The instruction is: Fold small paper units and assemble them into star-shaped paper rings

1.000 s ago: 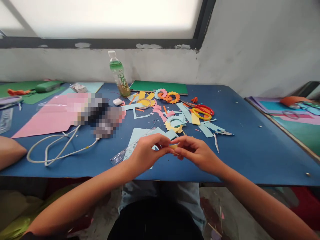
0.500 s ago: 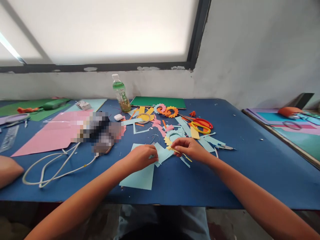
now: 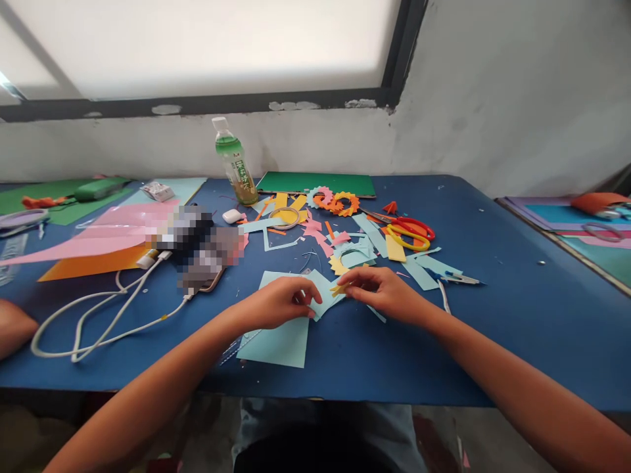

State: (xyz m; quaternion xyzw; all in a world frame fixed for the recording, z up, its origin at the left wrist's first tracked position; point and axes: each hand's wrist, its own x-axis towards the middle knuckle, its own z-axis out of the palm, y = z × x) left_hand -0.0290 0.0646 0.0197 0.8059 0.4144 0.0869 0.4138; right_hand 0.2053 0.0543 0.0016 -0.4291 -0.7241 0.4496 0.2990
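My left hand (image 3: 280,303) rests curled on a light blue paper sheet (image 3: 280,341) near the front of the blue table (image 3: 517,309), its fingertips pinched at the sheet's edge. My right hand (image 3: 382,292) pinches a small yellow paper strip (image 3: 339,288) just to the right of it. The two hands nearly meet over the light blue paper. Behind them lies a heap of cut paper scraps (image 3: 352,253) in blue, yellow, pink and orange.
Red and yellow scissors (image 3: 407,231), paper rings (image 3: 335,200), a green bottle (image 3: 234,161) and a green sheet (image 3: 320,184) lie further back. Pink paper (image 3: 113,226), a white cable (image 3: 108,315) and a tape ring (image 3: 283,217) lie to the left. Another person's arm (image 3: 12,325) shows at the left edge.
Both hands have gone from the table's front edge out onto the light blue sheet. The pink paper at left has lifted, showing an orange sheet beneath.
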